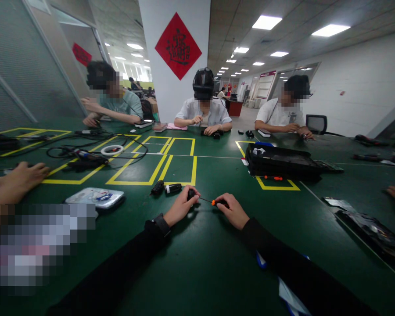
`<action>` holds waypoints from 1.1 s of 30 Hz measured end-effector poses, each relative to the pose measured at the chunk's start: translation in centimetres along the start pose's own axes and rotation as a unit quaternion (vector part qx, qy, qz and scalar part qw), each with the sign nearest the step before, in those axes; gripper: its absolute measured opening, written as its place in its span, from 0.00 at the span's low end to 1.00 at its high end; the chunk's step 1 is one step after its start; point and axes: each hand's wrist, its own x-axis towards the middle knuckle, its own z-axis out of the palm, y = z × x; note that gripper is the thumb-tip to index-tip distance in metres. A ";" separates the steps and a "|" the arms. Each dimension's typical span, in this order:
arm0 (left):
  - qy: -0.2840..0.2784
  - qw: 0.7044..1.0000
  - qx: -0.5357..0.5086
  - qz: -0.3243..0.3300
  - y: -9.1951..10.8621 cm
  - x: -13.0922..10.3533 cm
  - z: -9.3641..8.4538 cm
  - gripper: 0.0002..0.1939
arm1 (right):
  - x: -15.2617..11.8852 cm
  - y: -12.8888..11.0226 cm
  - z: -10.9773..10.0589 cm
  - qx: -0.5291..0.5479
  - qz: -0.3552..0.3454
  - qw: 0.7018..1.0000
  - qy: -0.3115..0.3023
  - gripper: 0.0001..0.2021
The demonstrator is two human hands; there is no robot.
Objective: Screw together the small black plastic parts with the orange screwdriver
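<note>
Left hand (183, 202): fingers closed on a black part (191, 193) above the desk (184, 267). Right hand (233, 210): fingers round a screwdriver (213, 202), tip at the part, contact unclear. Step, apparently: lining up tip; next move calls for steady hold.

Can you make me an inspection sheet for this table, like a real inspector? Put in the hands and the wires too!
Surface: green tabletop, marked with yellow lines.
Job's things: orange-and-black screwdriver, shaft pointing at the small black part; contact too small to tell. Two black pieces lie near the left hand.
Clutter: black case, pale printed case, white ring.
Grip: left hand holds the black part; right hand holds the screwdriver.
Cables: black tangle, left side.
Surroundings: three people across the table; red diamond poster.
</note>
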 end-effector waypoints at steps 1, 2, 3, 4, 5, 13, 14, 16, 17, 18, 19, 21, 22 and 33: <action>-0.001 1.000 0.000 -0.001 0.0 0.0 0.0 0.08 | 0.1 0.0 0.0 -0.006 -0.009 1.000 -0.001 0.05; -0.002 1.000 -0.001 -0.002 0.0 0.0 0.0 0.08 | 0.1 0.1 0.0 -0.012 -0.020 1.000 -0.003 0.07; -0.001 1.000 -0.003 -0.002 0.0 0.0 0.0 0.09 | 0.1 0.1 0.0 -0.017 -0.028 0.999 -0.007 0.07; 0.000 1.000 -0.004 -0.003 -0.1 0.0 0.0 0.09 | 0.1 0.0 -0.1 -0.020 -0.031 0.999 -0.010 0.06; 0.002 1.000 -0.004 -0.005 -0.1 0.0 0.0 0.09 | 0.1 0.0 -0.2 -0.020 -0.030 0.999 -0.011 0.05; 0.005 1.000 0.003 0.001 -0.1 0.1 0.0 0.10 | -0.2 -0.1 -0.2 -0.023 -0.019 1.000 -0.010 0.06; 0.005 1.000 0.003 -0.001 -0.1 0.1 0.0 0.10 | -0.1 -0.1 -0.2 -0.025 -0.022 0.999 -0.007 0.05; 0.005 1.000 0.002 -0.002 0.0 0.0 0.0 0.10 | -0.1 -0.1 -0.1 -0.027 -0.033 0.999 -0.001 0.05; 0.005 1.000 0.001 -0.003 0.0 0.0 0.0 0.10 | -0.1 0.0 -0.1 -0.027 -0.039 0.999 -0.001 0.05; 0.005 1.000 0.001 -0.003 0.1 0.0 0.0 0.10 | -0.1 -0.1 -0.1 -0.026 -0.043 0.999 -0.001 0.05; 0.005 1.000 0.000 -0.005 0.1 0.0 0.0 0.11 | -0.1 -0.1 -0.2 -0.025 -0.043 0.999 -0.001 0.04; 0.007 1.000 0.003 -0.009 0.2 0.0 0.0 0.11 | -0.2 -0.2 -0.3 -0.023 -0.039 0.999 -0.001 0.05; 0.008 1.000 0.005 -0.010 0.2 0.0 0.0 0.11 | -0.2 -0.2 -0.3 -0.022 -0.036 0.999 -0.001 0.06; 0.008 1.000 0.016 0.000 0.0 0.0 -0.1 0.10 | 0.0 0.0 -0.1 -0.024 -0.044 0.999 -0.009 0.06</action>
